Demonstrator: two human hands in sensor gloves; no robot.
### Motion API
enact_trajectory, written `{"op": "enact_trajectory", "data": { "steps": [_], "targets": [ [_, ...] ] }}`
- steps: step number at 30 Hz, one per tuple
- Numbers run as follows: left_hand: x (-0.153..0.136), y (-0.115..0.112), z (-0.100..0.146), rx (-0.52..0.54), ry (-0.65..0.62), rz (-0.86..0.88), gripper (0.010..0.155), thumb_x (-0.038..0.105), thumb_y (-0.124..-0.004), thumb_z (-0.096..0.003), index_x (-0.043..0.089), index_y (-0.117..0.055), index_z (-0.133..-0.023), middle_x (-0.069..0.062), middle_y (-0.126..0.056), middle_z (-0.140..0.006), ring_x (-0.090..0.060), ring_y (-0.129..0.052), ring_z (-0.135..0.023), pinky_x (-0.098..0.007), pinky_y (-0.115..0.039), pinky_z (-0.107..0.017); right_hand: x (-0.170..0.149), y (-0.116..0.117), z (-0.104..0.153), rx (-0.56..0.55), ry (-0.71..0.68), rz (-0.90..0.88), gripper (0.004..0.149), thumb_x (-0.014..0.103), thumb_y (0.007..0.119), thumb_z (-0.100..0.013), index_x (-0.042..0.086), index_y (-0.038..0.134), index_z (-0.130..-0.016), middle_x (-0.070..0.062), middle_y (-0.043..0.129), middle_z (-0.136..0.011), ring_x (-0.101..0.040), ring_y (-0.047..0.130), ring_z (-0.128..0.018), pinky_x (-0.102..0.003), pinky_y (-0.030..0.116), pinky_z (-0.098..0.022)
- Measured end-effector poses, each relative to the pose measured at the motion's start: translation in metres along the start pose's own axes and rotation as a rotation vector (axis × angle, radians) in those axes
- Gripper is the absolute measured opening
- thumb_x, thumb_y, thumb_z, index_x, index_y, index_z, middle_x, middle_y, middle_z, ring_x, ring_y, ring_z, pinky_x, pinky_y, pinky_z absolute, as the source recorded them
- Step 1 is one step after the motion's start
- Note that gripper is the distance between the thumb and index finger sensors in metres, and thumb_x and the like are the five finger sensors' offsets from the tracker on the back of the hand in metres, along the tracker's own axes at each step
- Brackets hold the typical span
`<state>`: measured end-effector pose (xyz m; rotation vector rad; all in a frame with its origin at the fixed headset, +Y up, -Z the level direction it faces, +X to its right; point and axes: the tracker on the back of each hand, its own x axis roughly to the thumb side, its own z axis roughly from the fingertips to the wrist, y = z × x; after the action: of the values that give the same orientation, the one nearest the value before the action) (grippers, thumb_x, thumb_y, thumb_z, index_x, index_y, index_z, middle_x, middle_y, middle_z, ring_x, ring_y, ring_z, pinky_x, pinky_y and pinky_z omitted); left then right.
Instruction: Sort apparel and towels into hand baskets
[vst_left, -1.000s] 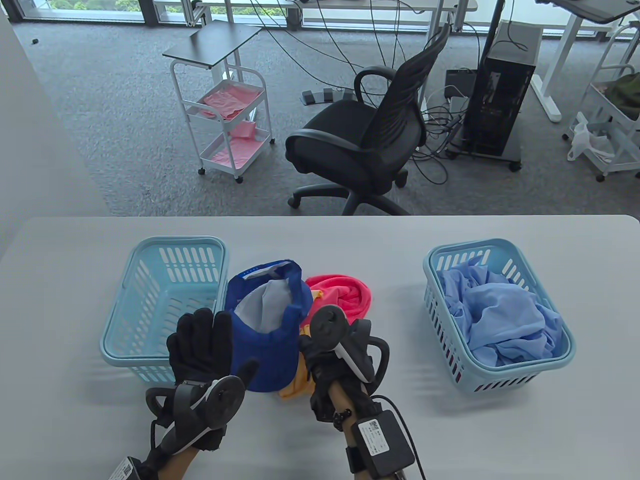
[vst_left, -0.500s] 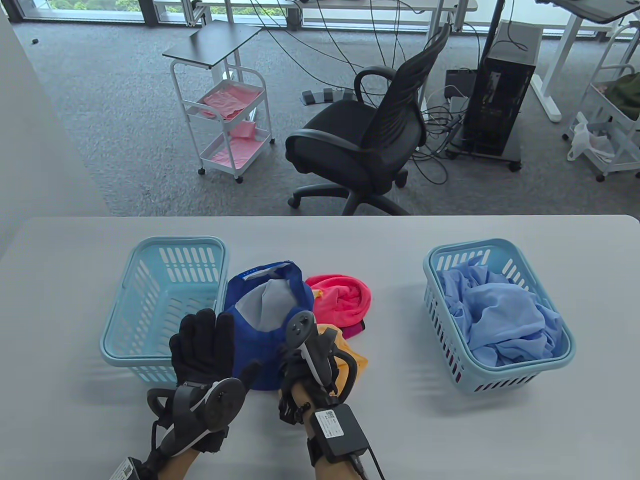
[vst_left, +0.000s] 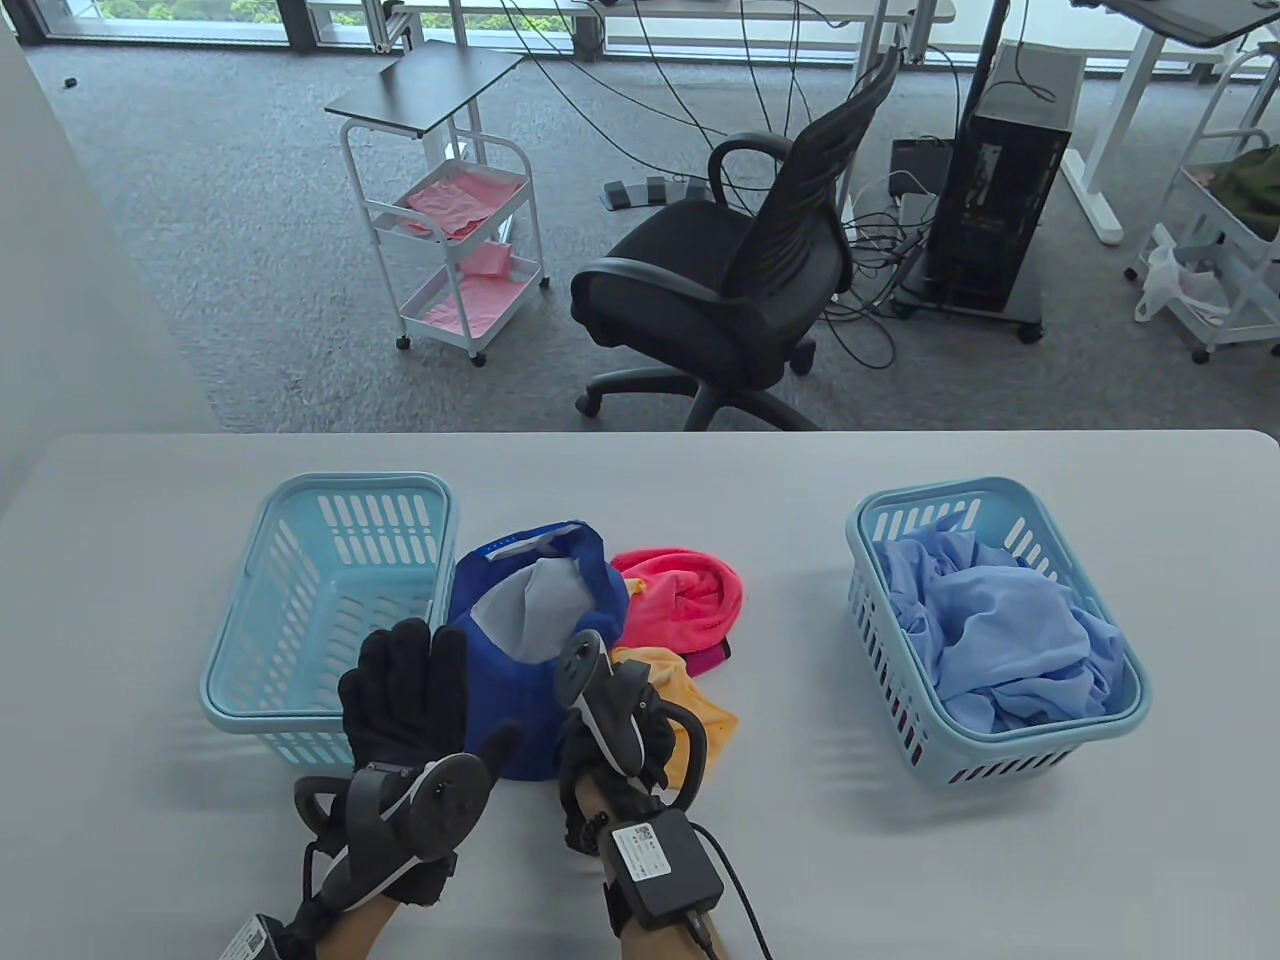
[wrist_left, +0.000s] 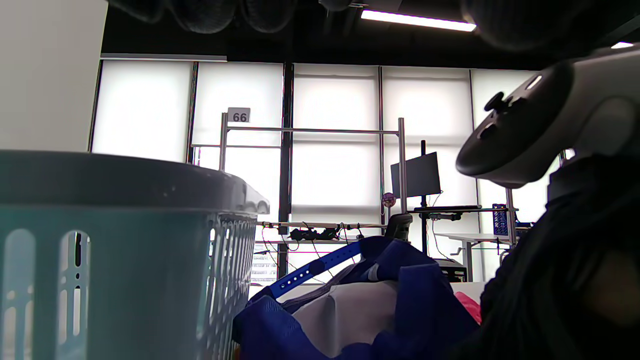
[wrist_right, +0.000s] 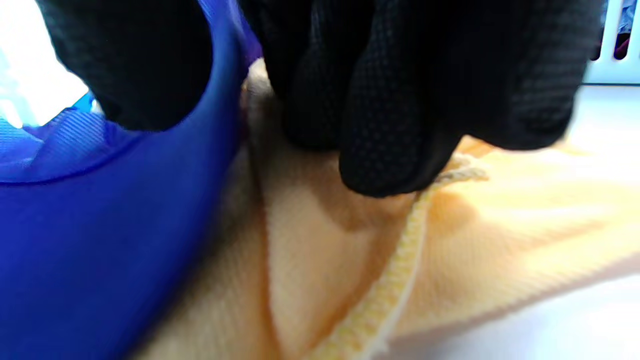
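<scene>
The right hand (vst_left: 610, 745) is seen with fingers (wrist_right: 385, 125) curled onto the soft orange knit towel with its stitched hem (wrist_right: 350, 240), thumb against the stiff brim of the blue fabric cap (vst_left: 520, 690). The left hand (vst_left: 405, 695) is held flat, fingers straight, beside the cap, gripping nothing. A crumpled pink terry towel (vst_left: 690, 600) lies behind. A slotted pale-blue plastic basket (vst_left: 300, 590) stands left; a matching basket (vst_left: 1000, 745), right, holds light-blue cloth (vst_left: 1000, 630).
</scene>
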<state>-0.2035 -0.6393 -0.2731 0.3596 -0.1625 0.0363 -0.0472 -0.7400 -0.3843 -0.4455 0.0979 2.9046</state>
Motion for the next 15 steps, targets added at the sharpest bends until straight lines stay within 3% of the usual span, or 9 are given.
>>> {"op": "enact_trajectory", "data": {
  "steps": [10,15],
  "targets": [
    [0.002,-0.001,0.000,-0.014,-0.010,-0.004,0.091,0.063,-0.062,-0.0475,0.010,-0.029,-0.114,-0.032,-0.033,-0.117,-0.063,-0.046,-0.105,-0.072,-0.047,-0.073,-0.004,-0.007,0.001,-0.088,-0.012,-0.064,0.047,0.041,0.092,-0.033,0.016,0.087,-0.073,-0.006,0.100,-0.058,-0.025,0.108,-0.038,-0.038,0.095,-0.028],
    [0.001,-0.003,-0.001,-0.032,-0.003,0.015,0.091,0.063,-0.062,-0.0475,0.010,-0.028,-0.114,-0.032,-0.032,-0.117,-0.063,-0.045,-0.105,-0.072,-0.047,-0.073,-0.008,-0.023,0.010,-0.149,-0.014,-0.157,0.041,0.038,0.091,-0.035,0.018,0.088,-0.070,-0.004,0.101,-0.056,-0.023,0.111,-0.036,-0.036,0.098,-0.026]
  ]
}}
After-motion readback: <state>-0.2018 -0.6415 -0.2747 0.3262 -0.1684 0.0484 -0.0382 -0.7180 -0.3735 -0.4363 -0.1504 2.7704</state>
